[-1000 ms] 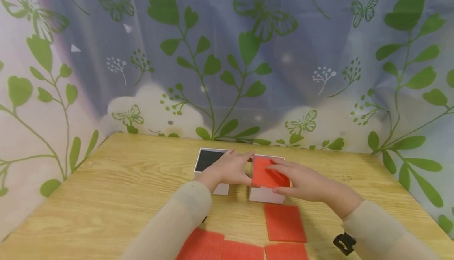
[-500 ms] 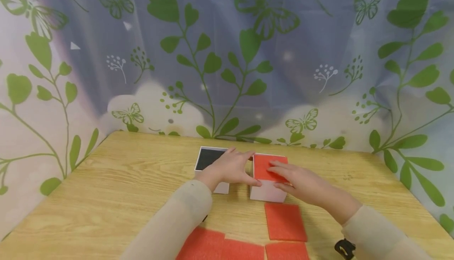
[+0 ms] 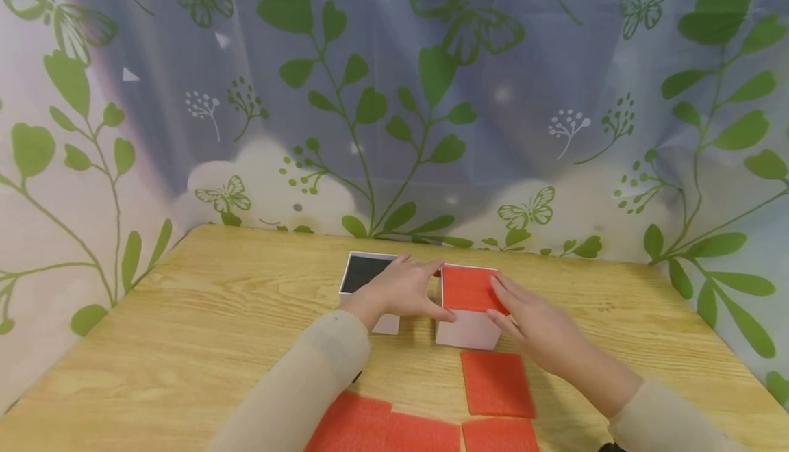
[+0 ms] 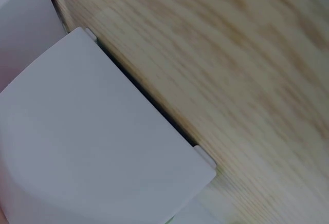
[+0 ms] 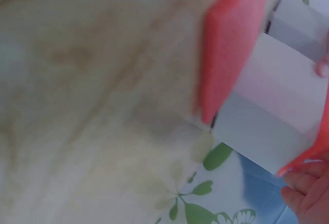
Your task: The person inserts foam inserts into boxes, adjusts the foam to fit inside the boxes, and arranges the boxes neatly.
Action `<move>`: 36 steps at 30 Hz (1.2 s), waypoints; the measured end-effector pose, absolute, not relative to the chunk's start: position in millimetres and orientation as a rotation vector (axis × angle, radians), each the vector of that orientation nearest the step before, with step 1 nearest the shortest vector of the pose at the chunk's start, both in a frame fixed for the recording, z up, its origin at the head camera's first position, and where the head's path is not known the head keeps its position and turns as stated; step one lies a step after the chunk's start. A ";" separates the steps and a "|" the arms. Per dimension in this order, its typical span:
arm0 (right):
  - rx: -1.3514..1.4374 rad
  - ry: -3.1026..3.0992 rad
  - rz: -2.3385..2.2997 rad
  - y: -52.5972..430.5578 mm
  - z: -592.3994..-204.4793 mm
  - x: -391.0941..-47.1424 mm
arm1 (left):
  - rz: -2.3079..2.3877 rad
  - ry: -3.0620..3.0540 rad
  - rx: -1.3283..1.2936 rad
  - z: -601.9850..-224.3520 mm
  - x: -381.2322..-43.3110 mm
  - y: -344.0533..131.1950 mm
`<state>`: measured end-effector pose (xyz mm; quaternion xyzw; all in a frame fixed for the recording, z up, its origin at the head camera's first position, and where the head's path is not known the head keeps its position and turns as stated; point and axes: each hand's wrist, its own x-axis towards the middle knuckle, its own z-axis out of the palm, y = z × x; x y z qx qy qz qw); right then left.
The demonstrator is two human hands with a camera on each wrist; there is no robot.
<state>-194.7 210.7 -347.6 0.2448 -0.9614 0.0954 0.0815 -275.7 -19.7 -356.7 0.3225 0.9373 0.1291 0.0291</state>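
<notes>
My left hand (image 3: 403,289) spans the left side of a white box (image 3: 467,331), thumb at its front corner and forefinger at its back corner. A red felt-like square (image 3: 465,287) covers the box's top. At the right edge of that square, the extended fingers of my right hand (image 3: 537,325) touch it. From the right wrist, the right hand (image 5: 310,190) is seen by the lifted-looking edge of the red sheet (image 5: 323,139), above the white box wall (image 5: 272,106). A second white box (image 3: 385,324), with a dark top, is partly hidden behind my left hand.
On the wooden table (image 3: 246,287), a red square (image 3: 498,385) lies in front of the right box. Several more red squares (image 3: 425,435) lie along the bottom of the view. A patterned curtain (image 3: 382,96) hangs behind the table. White box panels (image 4: 103,131) fill the left wrist view's left side.
The red square has settled back and flat over the right box, uncovering its front wall. My right hand has slid from its top to the right edge. My left hand stays put.
</notes>
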 end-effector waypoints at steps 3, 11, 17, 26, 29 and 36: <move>0.696 -2.880 0.281 209.7 -352.7 -193.4 | 0.400 2.892 0.993 -355.8 -275.8 -19.4; 0.679 -2.833 0.270 208.1 -361.8 -193.0 | 0.396 2.882 0.999 -356.5 -274.9 -17.5; 0.656 -2.834 0.271 206.3 -363.1 -193.8 | 0.386 2.884 0.997 -356.0 -275.8 -17.9; 0.630 -2.809 0.272 200.1 -367.1 -196.2 | 0.398 2.875 0.995 -356.1 -275.5 -19.4; 0.621 -2.809 0.300 198.4 -367.8 -196.8 | 0.400 2.880 0.998 -355.6 -275.7 -20.0; 0.629 -2.866 0.434 197.5 -368.1 -197.7 | 0.417 2.874 0.999 -355.9 -275.6 -19.4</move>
